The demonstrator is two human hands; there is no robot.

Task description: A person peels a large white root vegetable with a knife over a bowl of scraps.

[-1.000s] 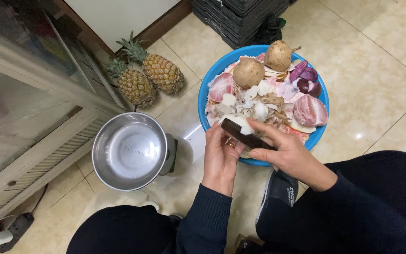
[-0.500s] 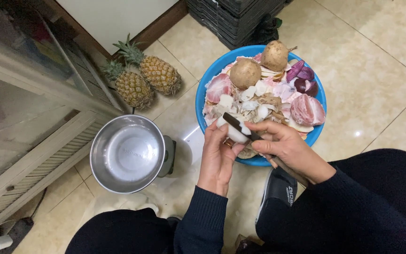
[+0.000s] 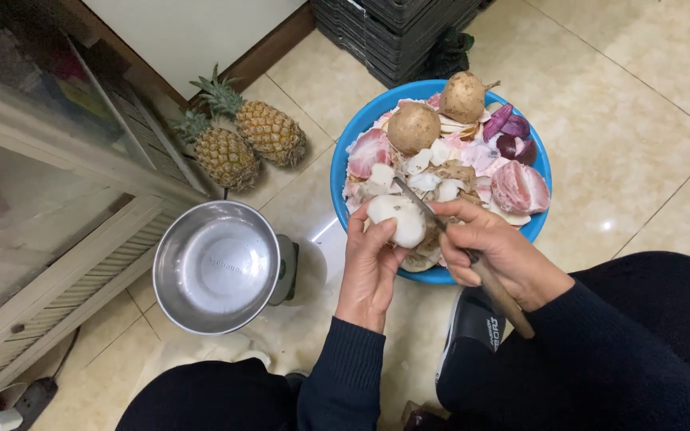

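Note:
My left hand (image 3: 370, 263) holds a white, mostly peeled round root vegetable (image 3: 397, 219) over the near rim of a blue basin (image 3: 345, 164). My right hand (image 3: 493, 254) grips a knife (image 3: 461, 247) by its wooden handle, and the thin blade lies against the top of the white vegetable. The basin holds two brown unpeeled tubers (image 3: 414, 126), pink peeled pieces (image 3: 521, 187), purple pieces (image 3: 509, 128) and several peelings.
An empty steel bowl (image 3: 216, 266) stands on the tiled floor to the left. Two pineapples (image 3: 245, 140) lie beside a glass-fronted cabinet (image 3: 33, 191). Black crates (image 3: 409, 32) stand behind the basin. My knees and a black shoe (image 3: 473, 331) are in the foreground.
The vegetable has turned in my left hand, showing more white flesh. The knife blade has shifted from its lower side to its top right side.

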